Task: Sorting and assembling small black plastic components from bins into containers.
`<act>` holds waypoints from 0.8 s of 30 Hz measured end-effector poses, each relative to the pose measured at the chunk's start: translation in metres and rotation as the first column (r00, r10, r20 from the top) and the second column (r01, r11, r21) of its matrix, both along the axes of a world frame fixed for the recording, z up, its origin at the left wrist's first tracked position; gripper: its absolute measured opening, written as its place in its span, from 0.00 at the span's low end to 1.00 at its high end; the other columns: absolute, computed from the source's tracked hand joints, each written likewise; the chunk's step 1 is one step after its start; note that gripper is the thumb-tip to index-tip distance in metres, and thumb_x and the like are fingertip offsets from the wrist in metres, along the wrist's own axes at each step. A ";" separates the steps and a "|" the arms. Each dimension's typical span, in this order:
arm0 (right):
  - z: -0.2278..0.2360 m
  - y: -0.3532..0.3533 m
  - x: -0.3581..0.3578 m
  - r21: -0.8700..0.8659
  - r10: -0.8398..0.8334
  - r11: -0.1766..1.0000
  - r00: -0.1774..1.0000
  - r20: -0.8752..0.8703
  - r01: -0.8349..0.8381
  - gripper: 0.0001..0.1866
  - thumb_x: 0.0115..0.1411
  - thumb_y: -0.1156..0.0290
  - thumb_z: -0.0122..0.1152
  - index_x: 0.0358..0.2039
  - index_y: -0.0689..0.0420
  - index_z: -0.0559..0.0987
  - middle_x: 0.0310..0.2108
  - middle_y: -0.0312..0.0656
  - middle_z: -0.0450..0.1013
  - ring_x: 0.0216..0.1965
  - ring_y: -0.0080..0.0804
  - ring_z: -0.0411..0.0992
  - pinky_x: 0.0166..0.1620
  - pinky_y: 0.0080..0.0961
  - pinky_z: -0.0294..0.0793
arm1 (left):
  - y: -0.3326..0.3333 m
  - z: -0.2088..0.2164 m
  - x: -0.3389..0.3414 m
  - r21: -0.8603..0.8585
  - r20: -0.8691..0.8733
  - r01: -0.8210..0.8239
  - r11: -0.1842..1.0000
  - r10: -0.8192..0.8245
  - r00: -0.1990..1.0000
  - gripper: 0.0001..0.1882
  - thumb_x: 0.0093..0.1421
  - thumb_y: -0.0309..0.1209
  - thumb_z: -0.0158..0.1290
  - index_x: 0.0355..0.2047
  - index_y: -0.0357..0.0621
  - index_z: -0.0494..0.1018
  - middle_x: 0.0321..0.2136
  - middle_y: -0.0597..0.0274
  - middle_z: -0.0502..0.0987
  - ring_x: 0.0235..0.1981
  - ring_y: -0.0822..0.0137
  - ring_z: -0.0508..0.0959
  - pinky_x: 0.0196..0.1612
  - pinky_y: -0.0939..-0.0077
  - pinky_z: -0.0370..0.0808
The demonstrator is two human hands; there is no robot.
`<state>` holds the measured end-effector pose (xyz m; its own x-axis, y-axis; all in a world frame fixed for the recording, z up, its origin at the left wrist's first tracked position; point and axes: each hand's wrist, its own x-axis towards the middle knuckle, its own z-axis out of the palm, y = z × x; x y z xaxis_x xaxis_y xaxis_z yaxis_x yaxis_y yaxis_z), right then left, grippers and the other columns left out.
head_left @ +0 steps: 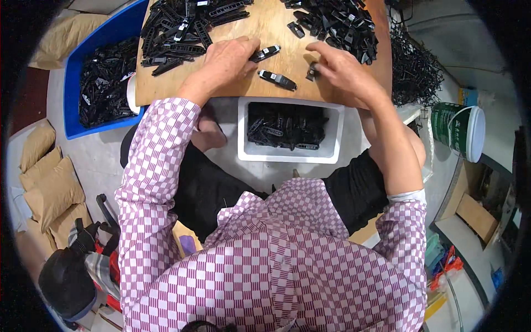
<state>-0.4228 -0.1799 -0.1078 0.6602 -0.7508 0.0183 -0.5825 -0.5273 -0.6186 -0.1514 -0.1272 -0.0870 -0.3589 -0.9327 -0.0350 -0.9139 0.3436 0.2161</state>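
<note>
My left hand (231, 60) is closed on one end of a long, narrow black plastic part (266, 52) with a small pale patch on it. A similar black part with a pale end (277, 79) lies loose on the wooden table (232, 91), between my hands and nearer to me. At the right, my right hand (345, 72) pinches a small black plastic piece (312, 71) low over the tabletop, its index finger extended above. The hand partly hides this piece.
Long black frames (180, 33) are heaped at the table's far left, small black pieces (337, 25) at its far right. Below the front edge stands a white box (289, 157) of black parts. A blue bin (72, 110) is left, a green bucket (451, 128) right.
</note>
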 end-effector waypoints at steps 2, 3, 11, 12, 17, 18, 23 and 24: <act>0.006 0.000 -0.007 -0.089 0.119 0.987 0.982 -0.146 -0.133 0.18 0.59 0.74 0.57 0.51 0.50 0.72 0.40 0.44 0.71 0.41 0.42 0.75 0.44 0.35 0.75 | -0.001 0.002 -0.002 0.023 0.018 -0.011 1.000 0.011 1.000 0.15 0.56 0.35 0.58 0.40 0.46 0.69 0.32 0.54 0.77 0.38 0.50 0.78 0.38 0.56 0.74; 0.011 0.000 -0.007 -0.086 0.118 0.988 0.982 -0.149 -0.132 0.18 0.59 0.74 0.57 0.51 0.50 0.72 0.40 0.44 0.71 0.41 0.42 0.75 0.44 0.35 0.75 | -0.002 0.002 -0.002 0.035 0.029 -0.017 0.999 0.016 0.999 0.14 0.56 0.34 0.58 0.40 0.46 0.68 0.32 0.54 0.77 0.38 0.50 0.78 0.38 0.56 0.74; 0.021 -0.005 -0.013 -0.011 0.210 0.977 0.971 -0.118 -0.213 0.21 0.55 0.81 0.57 0.50 0.50 0.73 0.43 0.41 0.67 0.47 0.39 0.70 0.48 0.34 0.73 | -0.010 0.001 -0.022 0.188 -0.060 -0.185 0.965 0.199 0.978 0.15 0.56 0.30 0.56 0.45 0.52 0.70 0.34 0.56 0.76 0.39 0.50 0.79 0.38 0.55 0.75; 0.021 -0.005 -0.013 -0.020 0.246 0.967 0.957 -0.151 -0.252 0.21 0.55 0.81 0.57 0.50 0.50 0.73 0.44 0.41 0.67 0.47 0.40 0.70 0.48 0.34 0.73 | -0.010 -0.001 -0.021 0.191 -0.062 -0.186 0.964 0.201 0.978 0.15 0.56 0.30 0.56 0.45 0.52 0.70 0.34 0.56 0.76 0.39 0.50 0.79 0.38 0.55 0.75; 0.013 0.001 -0.004 -0.085 0.276 0.948 0.923 -0.269 -0.308 0.17 0.57 0.78 0.56 0.49 0.52 0.73 0.45 0.43 0.68 0.47 0.43 0.71 0.48 0.35 0.72 | -0.016 -0.003 -0.022 -0.021 0.004 0.047 0.999 -0.047 0.999 0.17 0.54 0.25 0.56 0.45 0.53 0.72 0.42 0.57 0.73 0.41 0.51 0.78 0.42 0.58 0.76; 0.012 0.001 -0.001 -0.114 0.263 0.945 0.920 -0.292 -0.306 0.16 0.59 0.77 0.55 0.48 0.52 0.72 0.45 0.44 0.69 0.47 0.44 0.71 0.48 0.35 0.72 | -0.018 -0.002 -0.024 -0.012 0.019 0.046 0.999 -0.046 0.999 0.16 0.54 0.26 0.56 0.43 0.53 0.73 0.43 0.56 0.72 0.42 0.52 0.79 0.43 0.59 0.77; 0.013 0.004 0.006 0.046 0.140 0.990 0.984 -0.107 -0.136 0.11 0.64 0.71 0.51 0.47 0.54 0.72 0.44 0.47 0.72 0.47 0.44 0.72 0.47 0.36 0.71 | -0.018 -0.005 -0.023 -0.078 0.041 0.036 0.996 -0.033 0.999 0.13 0.55 0.27 0.56 0.41 0.51 0.74 0.45 0.57 0.71 0.43 0.54 0.79 0.44 0.61 0.77; 0.011 0.005 0.007 0.100 0.109 0.990 0.991 -0.074 -0.101 0.10 0.65 0.70 0.50 0.46 0.55 0.72 0.43 0.48 0.72 0.46 0.45 0.73 0.47 0.36 0.71 | -0.018 -0.006 -0.023 -0.078 0.040 0.038 0.996 -0.035 0.999 0.13 0.55 0.27 0.56 0.41 0.51 0.74 0.45 0.57 0.71 0.43 0.54 0.79 0.44 0.61 0.77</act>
<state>-0.4158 -0.1746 -0.0966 0.7319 -0.6732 -0.1056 -0.5762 -0.5286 -0.6233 -0.1740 -0.1451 -0.0929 -0.3927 -0.9194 0.0233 -0.9075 0.3915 0.1520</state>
